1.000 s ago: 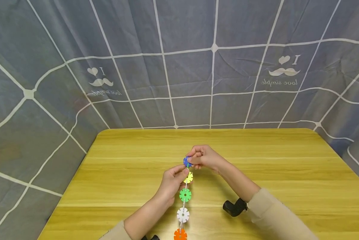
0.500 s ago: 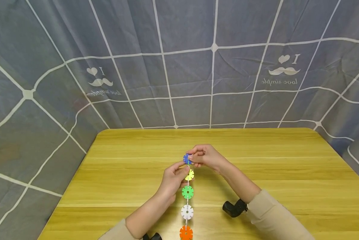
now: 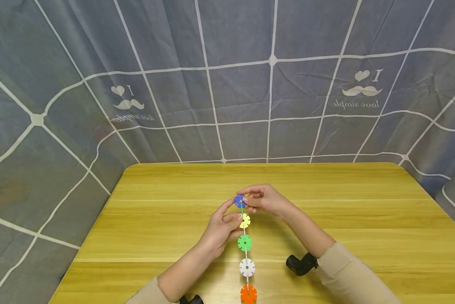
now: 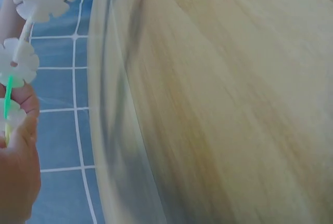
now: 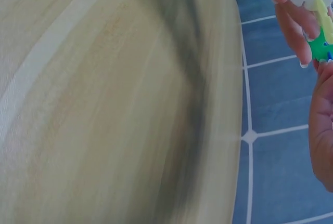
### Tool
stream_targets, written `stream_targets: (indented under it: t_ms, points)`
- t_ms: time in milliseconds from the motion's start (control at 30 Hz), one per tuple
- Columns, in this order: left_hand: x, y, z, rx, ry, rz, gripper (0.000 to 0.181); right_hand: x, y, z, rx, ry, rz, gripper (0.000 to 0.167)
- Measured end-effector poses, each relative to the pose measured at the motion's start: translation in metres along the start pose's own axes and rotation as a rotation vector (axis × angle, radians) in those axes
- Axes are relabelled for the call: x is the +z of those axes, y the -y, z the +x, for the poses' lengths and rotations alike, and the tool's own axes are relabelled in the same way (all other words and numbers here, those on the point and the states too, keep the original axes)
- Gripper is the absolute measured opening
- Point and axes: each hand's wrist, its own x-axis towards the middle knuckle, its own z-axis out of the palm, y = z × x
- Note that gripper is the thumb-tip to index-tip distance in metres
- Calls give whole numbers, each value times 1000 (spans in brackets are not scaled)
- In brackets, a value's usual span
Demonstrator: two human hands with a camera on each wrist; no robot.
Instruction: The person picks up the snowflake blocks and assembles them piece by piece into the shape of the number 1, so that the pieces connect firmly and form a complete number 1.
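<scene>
A chain of notched plastic discs hangs between and below my hands in the head view. From the top it runs through a blue disc [image 3: 240,202], a yellow disc [image 3: 245,221], a green disc [image 3: 244,242], a white disc [image 3: 247,267] and an orange disc [image 3: 248,294], with edge-on discs linking them. My left hand [image 3: 220,230] pinches the chain at the yellow disc, its index finger reaching up to the blue one. My right hand [image 3: 268,200] pinches the blue disc from the right. In the right wrist view, fingers partly cover a green disc [image 5: 318,48].
Below the hands spreads a wood-grain table [image 3: 155,211]. A grey curtain [image 3: 238,97] with white lines stands behind it and at the sides. Black wrist devices show under the right sleeve [image 3: 349,270] and beside the left forearm.
The chain's lower end has swung to the right, from slanting left to hanging nearly straight. Both hands have shifted slightly right, and more of the blue disc shows.
</scene>
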Motion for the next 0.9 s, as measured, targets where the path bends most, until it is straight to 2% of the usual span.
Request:
stream_targets:
  t_ms: [100, 200, 467, 700, 900]
  points:
    - [0, -2, 1, -13, 32, -25, 61, -3, 0, -1, -3, 3, -11, 34]
    - [0, -3, 1, -28, 36, -33, 62, -5, 0, -1, -8, 16, -14, 35]
    - [-1, -7, 3, -34, 21, -59, 63, -7, -1, -4, -11, 23, -14, 41]
    - [-2, -8, 9, -28, -6, -57, 63, -14, -8, -15, 29, 25, 14, 46]
    - [-5, -11, 18, -12, -36, -43, 62, -15, -15, -31, 45, 89, 71, 57]
